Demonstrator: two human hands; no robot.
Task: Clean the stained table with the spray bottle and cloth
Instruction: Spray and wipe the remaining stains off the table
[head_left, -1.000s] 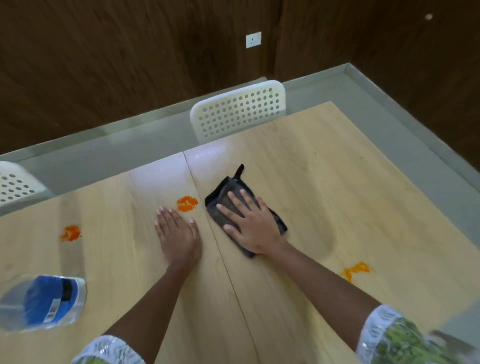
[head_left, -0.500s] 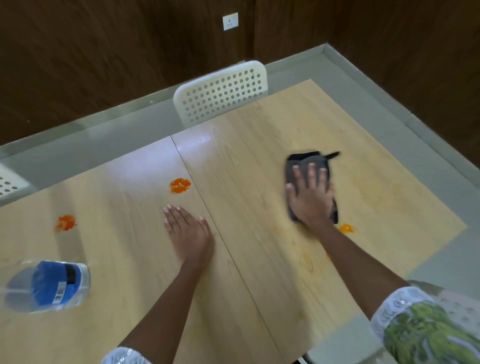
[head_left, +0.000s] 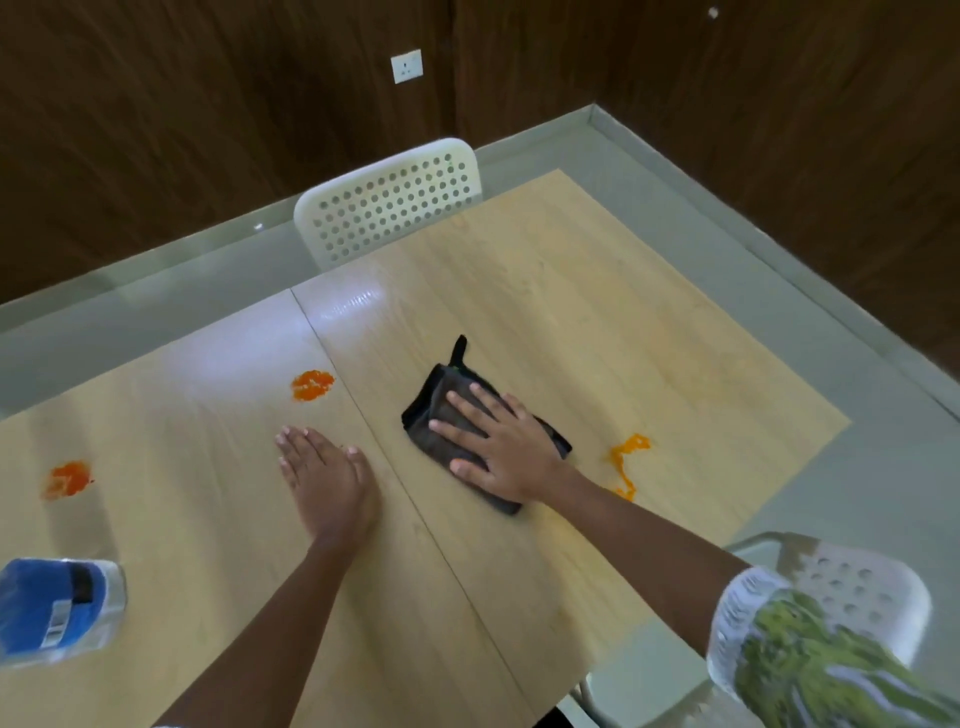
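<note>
A folded dark cloth (head_left: 434, 410) lies on the light wooden table (head_left: 597, 322), right of the seam between its two tops. My right hand (head_left: 498, 447) presses flat on the cloth with straight fingers. My left hand (head_left: 324, 475) rests flat on the table left of the seam. An orange stain (head_left: 312, 385) sits just beyond my left hand. Another stain (head_left: 67, 479) is at far left. A smeared orange stain (head_left: 627, 457) lies right of the cloth. The bottle with a blue label (head_left: 52, 610) stands at the lower left edge.
A white perforated chair (head_left: 389, 205) stands at the table's far side. A second white chair (head_left: 852, 587) is at the near right corner. Dark wood-panelled walls with a socket (head_left: 407, 66) close in the grey floor (head_left: 831, 493).
My right hand slid the cloth from the middle out to the right, then back left to the middle. The right-hand stain is now smeared. My left hand stayed flat in place.
</note>
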